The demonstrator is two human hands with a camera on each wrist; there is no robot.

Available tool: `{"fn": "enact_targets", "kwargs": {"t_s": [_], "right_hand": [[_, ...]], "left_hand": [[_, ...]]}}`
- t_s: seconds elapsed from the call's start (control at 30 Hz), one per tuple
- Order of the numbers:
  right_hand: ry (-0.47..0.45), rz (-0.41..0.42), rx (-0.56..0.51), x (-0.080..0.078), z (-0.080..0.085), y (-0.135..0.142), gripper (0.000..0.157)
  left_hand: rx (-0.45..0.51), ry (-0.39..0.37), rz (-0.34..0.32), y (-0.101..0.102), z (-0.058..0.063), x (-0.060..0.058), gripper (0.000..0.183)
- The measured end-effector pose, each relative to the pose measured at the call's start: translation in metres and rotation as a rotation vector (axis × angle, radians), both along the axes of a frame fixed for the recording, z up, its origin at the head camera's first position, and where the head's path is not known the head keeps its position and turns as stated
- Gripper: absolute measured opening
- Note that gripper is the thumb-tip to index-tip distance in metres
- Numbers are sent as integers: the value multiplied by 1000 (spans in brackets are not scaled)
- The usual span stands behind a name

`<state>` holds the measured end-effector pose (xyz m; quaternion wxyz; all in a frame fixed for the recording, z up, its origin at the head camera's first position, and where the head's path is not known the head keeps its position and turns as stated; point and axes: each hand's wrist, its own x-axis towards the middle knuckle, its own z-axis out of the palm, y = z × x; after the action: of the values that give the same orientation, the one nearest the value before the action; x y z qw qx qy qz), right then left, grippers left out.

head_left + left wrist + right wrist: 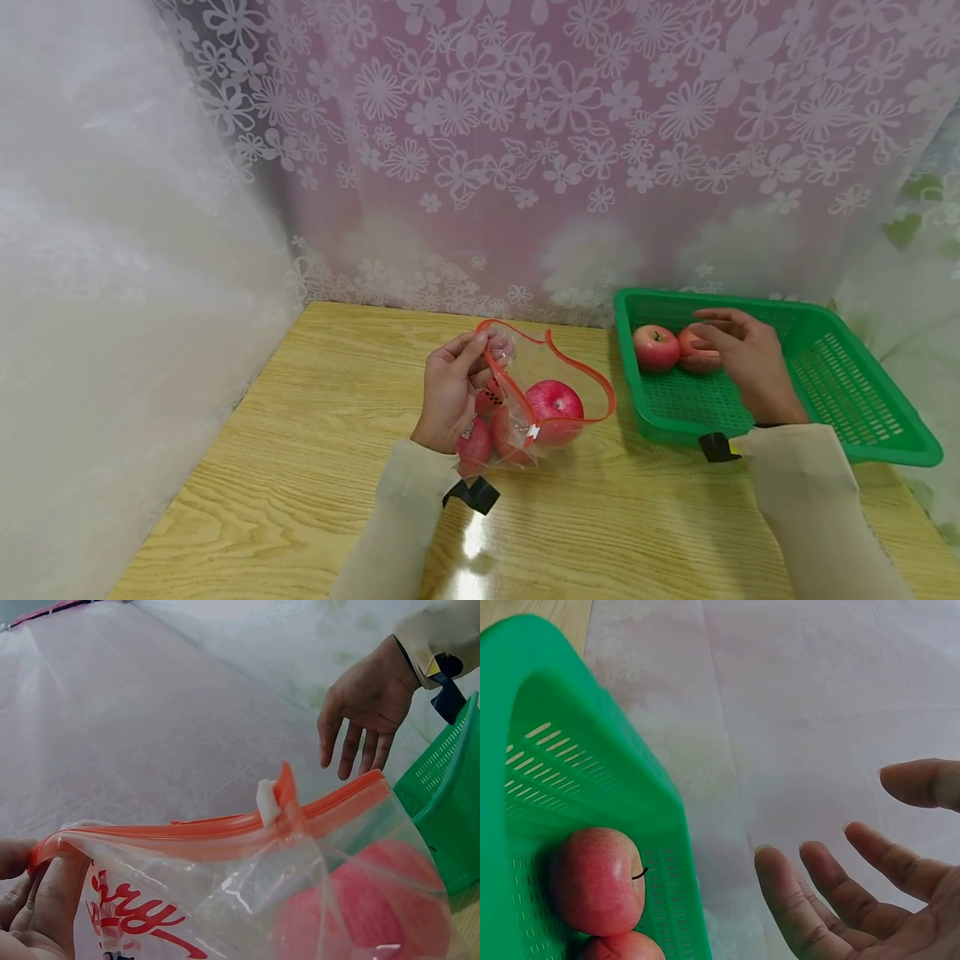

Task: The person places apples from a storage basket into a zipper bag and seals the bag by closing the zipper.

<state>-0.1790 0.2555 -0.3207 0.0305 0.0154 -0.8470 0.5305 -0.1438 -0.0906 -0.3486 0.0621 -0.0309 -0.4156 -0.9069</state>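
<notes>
Zip bag (pixel 232 889): clear, orange-rimmed, red-lettered; apples (pixel 555 404) inside.

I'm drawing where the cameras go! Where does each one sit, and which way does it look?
Head: worn on the head, facing forward and down at the table, basket and clear bag; left hand, right hand and both sleeves show.
Left wrist: worn there, facing the bag's orange zip; left hand's fingers show, with the right hand and sleeve beyond.
Right wrist: worn there, facing the basket's two apples and pale cloth; only the right hand shows.
Shared: head and right wrist views both show those apples.
</notes>
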Motion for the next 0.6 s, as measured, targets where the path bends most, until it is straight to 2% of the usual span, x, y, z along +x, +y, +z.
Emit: {"fn": "enact_targets", "kwargs": {"t_s": [0.27, 0.6], "right_hand": [[-14, -18, -1, -5, -3, 5, 33], [-15, -32, -94, -10, -7, 12, 21]], "left_hand": [[10, 5, -3, -1, 1, 0, 21], [10, 7, -1, -2, 0, -1, 21]]}}
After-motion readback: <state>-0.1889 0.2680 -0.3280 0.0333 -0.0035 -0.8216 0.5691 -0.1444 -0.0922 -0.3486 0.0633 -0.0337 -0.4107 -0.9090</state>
